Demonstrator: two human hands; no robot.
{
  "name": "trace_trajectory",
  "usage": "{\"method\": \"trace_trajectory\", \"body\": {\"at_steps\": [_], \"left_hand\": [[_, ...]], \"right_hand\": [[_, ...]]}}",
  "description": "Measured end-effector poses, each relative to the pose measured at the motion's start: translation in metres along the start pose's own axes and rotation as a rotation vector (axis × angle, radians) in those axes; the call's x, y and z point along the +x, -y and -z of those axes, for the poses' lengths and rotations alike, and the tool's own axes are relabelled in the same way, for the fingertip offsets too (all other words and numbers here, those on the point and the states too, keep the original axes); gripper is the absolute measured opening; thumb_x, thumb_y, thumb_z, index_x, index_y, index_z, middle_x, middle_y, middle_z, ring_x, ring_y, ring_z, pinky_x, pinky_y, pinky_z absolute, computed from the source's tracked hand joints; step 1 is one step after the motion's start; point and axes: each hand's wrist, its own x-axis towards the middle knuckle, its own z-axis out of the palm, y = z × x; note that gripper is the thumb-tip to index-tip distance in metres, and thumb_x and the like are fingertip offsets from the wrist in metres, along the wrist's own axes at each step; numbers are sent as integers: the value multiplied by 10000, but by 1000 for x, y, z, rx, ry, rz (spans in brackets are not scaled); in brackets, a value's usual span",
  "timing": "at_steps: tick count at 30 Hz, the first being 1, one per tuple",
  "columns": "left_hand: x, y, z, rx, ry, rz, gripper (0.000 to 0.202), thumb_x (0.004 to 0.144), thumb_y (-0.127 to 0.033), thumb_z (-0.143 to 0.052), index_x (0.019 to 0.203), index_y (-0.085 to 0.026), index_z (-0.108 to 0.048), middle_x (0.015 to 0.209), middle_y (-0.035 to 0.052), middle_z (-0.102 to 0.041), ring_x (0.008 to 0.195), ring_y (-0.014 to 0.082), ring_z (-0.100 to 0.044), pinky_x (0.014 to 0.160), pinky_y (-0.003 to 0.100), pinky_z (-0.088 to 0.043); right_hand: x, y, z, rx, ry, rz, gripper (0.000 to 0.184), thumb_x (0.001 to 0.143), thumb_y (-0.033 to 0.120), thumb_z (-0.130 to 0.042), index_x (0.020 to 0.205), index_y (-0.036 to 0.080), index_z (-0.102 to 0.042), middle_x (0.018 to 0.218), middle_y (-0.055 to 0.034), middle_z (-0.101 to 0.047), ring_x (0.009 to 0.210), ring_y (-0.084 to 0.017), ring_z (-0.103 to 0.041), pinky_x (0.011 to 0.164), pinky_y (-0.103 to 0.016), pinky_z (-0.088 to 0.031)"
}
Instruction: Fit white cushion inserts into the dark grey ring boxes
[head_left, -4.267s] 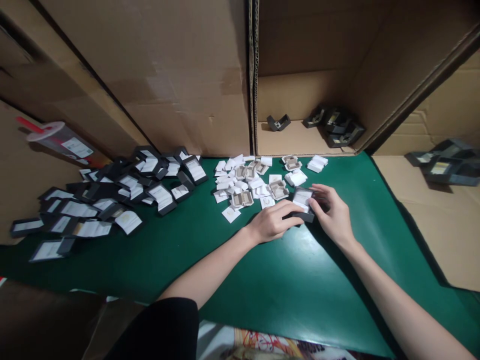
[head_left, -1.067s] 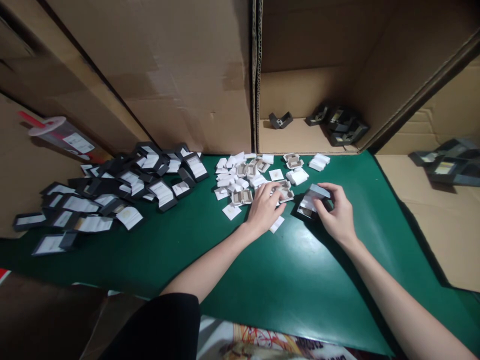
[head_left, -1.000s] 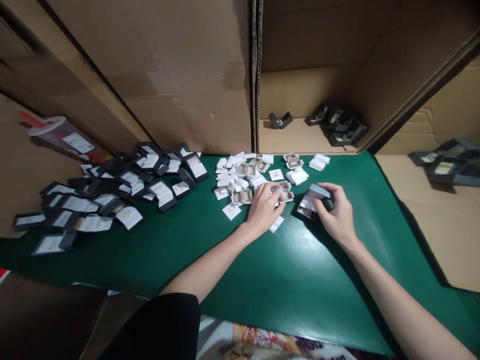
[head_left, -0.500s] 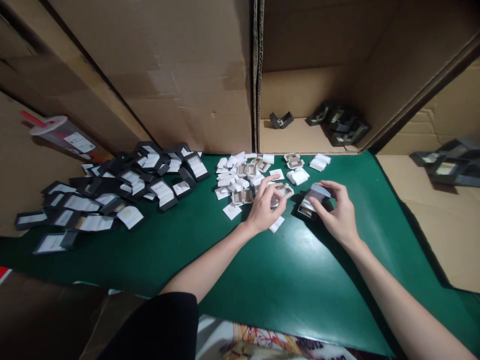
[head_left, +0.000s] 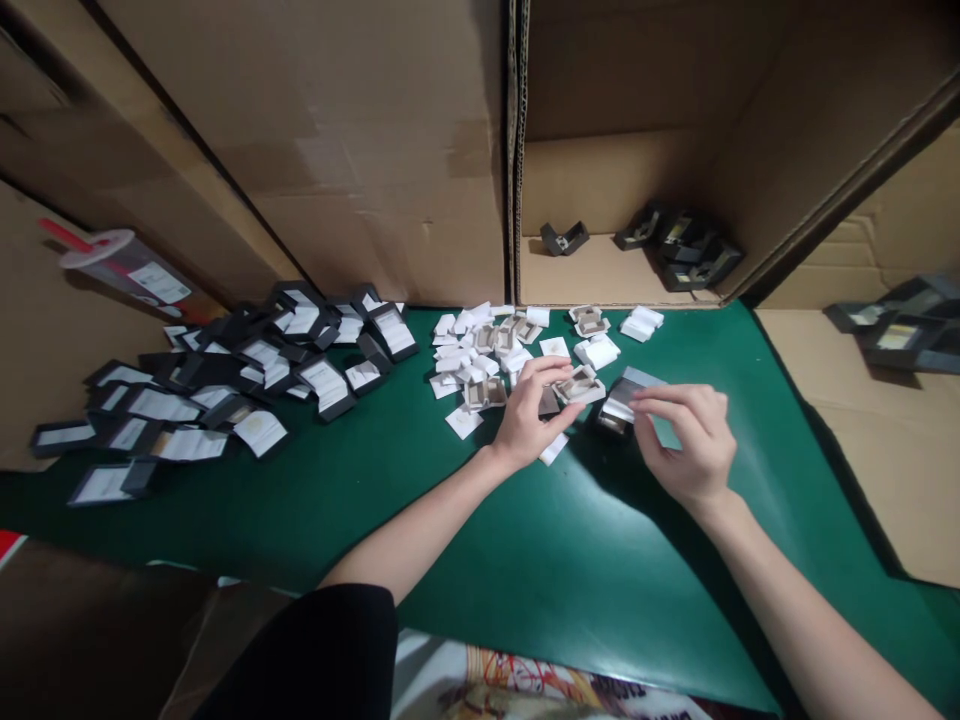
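Note:
A small dark jewelry-style box (head_left: 616, 418) stands with its lid up on the green table, a pale grey piece inside it. My right hand (head_left: 690, 440) is just right of it, thumb and fingertips pinched together at the box's edge; whatever they pinch is hidden. My left hand (head_left: 531, 415) curls its thumb and fingers round a white and grey folded insert (head_left: 580, 386), left of the box. Behind that hand lies a pile of white inserts and cards (head_left: 480, 345). One white card (head_left: 553, 449) lies partly beneath the left hand.
Many dark open boxes with white papers (head_left: 202, 400) are heaped at the left. An open carton (head_left: 615, 180) at the back holds several dark boxes (head_left: 686, 250); more dark boxes (head_left: 904, 325) lie on cardboard at the right. A clear tub with a red handle (head_left: 142, 275) leans at the left.
My right hand has drawn back toward me and right, its fingers closing into a pinch. The insert at my left hand has shifted slightly right, toward the dark box.

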Motion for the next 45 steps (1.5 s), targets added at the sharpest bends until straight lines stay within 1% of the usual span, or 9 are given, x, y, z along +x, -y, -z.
{"method": "trace_trajectory", "body": {"at_steps": [4,8,13,21,26,30,34,38,45], "left_hand": [[-3,-1,-2,-67,-16,-3,437,769,-223,-658,1146,-186,-441,1218,70,-493,1230,130,-512,1063,333,-498],[-6,-5,-5,-175,1,-4,497,805,-183,-606,1234,-222,-358,1292,85,-428,1172,98,-545,992,273,-554],[-8,-4,-7,-186,27,27,538,818,-233,-595,1283,-236,-326,1323,106,-378,1221,120,-505,987,283,-566],[-9,-6,-6,-204,104,68,656,779,-256,-650,1332,-259,-298,1385,114,-378,1191,104,-544,1001,274,-561],[-9,-9,-5,-230,150,94,666,814,-248,-603,1380,-238,-252,1267,108,-526,1207,123,-562,1045,314,-542],[-7,-11,-3,-240,215,169,495,818,-278,-596,1269,-186,-415,1240,102,-513,1158,108,-578,1031,266,-551],[-8,-11,-3,-239,197,146,499,805,-276,-611,1248,-188,-399,1223,99,-478,1167,106,-545,956,233,-581],[-11,-8,-6,-284,139,95,552,789,-244,-630,1260,-203,-343,1212,92,-459,1194,104,-513,924,219,-587],[-6,-9,-4,-192,179,70,474,766,-277,-662,1179,-153,-466,1182,103,-558,1157,124,-564,979,275,-557]], "right_hand": [[1,7,-4,8,87,-64,164,818,119,-668,934,186,-574,786,-9,-663,708,-153,-578,685,-339,-351],[3,12,-1,56,122,-94,93,845,177,-666,905,189,-596,781,4,-670,721,-150,-582,693,-347,-332],[2,14,1,200,134,-170,191,816,160,-685,987,199,-611,913,-37,-673,850,-187,-612,746,-354,-429],[-13,27,-16,718,67,-612,282,833,208,-663,1107,223,-599,1071,-74,-606,913,-188,-649,807,-343,-573],[-17,23,-19,692,58,-589,270,804,229,-699,1066,217,-632,1030,-76,-624,899,-200,-646,826,-380,-572],[-14,20,-18,683,53,-571,227,799,229,-703,1021,220,-653,1058,-87,-622,940,-213,-643,809,-385,-580],[-13,20,-16,568,92,-477,173,803,221,-698,974,220,-675,1192,-96,-625,1094,-253,-607,935,-451,-517],[-16,19,-15,639,144,-447,223,822,184,-670,1042,219,-656,1250,-104,-608,1136,-261,-595,943,-448,-511],[-19,18,-21,864,117,-560,293,819,196,-672,1095,227,-576,1215,-109,-582,1097,-226,-604,934,-416,-531]]}}
